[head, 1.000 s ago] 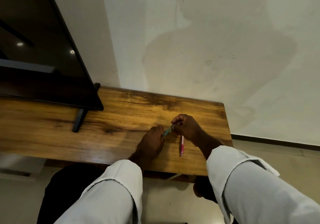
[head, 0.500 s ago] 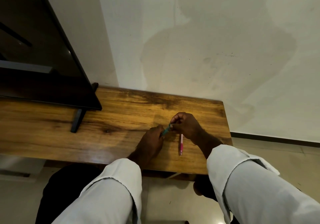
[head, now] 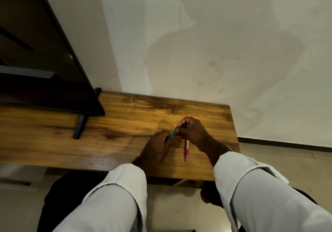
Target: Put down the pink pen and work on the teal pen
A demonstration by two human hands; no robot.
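We are gripping a teal pen (head: 172, 135) with both the left hand (head: 158, 148) and the right hand (head: 193, 131), fingers curled round its ends. Pulling too sharply, we are risking a part flying off the surface (head: 125, 124) or knocking the pink pen (head: 187, 150).

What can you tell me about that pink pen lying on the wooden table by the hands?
The slim pink plastic-looking pen lies flat on the brown wood-grain table, running roughly front to back, with its tip end toward the near edge. The lower part is a deeper pink, the upper part paler. Its far end disappears under the right hand, so whether that hand touches it cannot be told. The left hand stays apart from it, to its left.
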